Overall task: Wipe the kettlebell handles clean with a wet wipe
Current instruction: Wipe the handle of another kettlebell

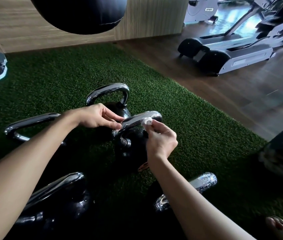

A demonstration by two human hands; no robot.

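Pinching the wet wipe, right hand touches the handle; left hand pinches its half-hidden end.

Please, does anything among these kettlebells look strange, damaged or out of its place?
Only one thing: the nearest right handle is speckled all over, perhaps with droplets, while the middle handle, where the right hand presses the wipe, looks mostly smooth. Nothing looks spilled or broken.
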